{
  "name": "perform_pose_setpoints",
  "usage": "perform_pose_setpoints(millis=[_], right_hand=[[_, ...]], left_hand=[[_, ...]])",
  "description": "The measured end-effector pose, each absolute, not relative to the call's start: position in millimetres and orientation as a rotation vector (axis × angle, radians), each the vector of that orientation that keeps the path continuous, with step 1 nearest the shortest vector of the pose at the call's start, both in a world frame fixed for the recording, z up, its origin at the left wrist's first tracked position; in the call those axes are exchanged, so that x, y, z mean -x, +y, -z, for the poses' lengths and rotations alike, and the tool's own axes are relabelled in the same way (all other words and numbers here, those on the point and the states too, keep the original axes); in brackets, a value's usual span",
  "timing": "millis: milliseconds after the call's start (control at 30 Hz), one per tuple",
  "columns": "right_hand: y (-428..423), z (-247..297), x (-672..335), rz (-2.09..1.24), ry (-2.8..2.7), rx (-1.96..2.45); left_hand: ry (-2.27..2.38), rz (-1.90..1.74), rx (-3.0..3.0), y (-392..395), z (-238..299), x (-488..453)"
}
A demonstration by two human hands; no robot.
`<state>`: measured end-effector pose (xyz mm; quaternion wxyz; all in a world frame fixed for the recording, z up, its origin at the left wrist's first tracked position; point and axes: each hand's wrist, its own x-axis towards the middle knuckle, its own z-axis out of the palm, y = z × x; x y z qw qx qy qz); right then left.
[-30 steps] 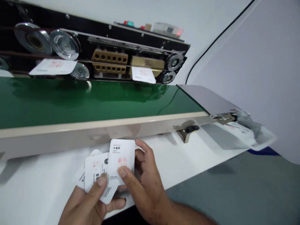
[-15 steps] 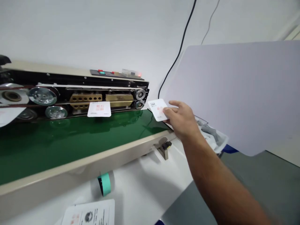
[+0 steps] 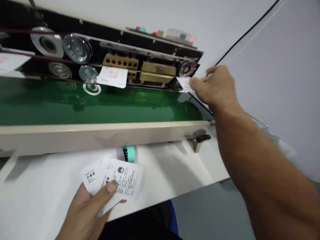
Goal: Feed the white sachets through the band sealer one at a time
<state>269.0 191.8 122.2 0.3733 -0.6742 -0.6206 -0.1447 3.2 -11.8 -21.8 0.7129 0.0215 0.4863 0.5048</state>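
- The right hand [image 3: 212,88] is closed on one small white packet [image 3: 184,84], pinching it between the thumb and the fingers, and this packet stands at the right end of the band sealer [image 3: 140,60], just beside the lower roller
- The left hand [image 3: 85,213] is closed around a small stack of white printed packets [image 3: 117,178] and holds it low over the bench, with the thumb lying on top; the top packet shows black text and a round logo
- Another white packet [image 3: 112,76] with red print hangs upright in the band sealer, between the belts, and its lower edge is above the green conveyor belt [image 3: 100,103]
- One more white packet [image 3: 12,61] sticks out at the left edge of the view, also along the belts
- Brass heating blocks [image 3: 157,73] and steel pulleys [image 3: 77,49] sit on the black front of the band sealer, with a control panel [image 3: 160,33] on top
- A teal tape roll [image 3: 128,154] stands on the white bench [image 3: 175,163], just below the front edge of the machine, and a black cable [image 3: 247,33] runs along the wall behind
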Motion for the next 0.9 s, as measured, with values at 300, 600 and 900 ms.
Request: perform_pose_setpoints(millis=[300,600,900], right_hand=[[28.4,-33.7,-181.7,-0.111,-2.117,1.141],[42.1,-5.8,-179.6,-1.025,-1.838,1.189],[33.1,3.6,-173.5,-0.346,-2.294,0.790]], left_hand=[[0.951,-1.217,-0.298,-3.2,24.0,-8.9],[0.836,-1.121,-0.509,-1.2,30.9,-5.5],[1.000,-1.218,-0.033,0.0,21.9,-7.0]])
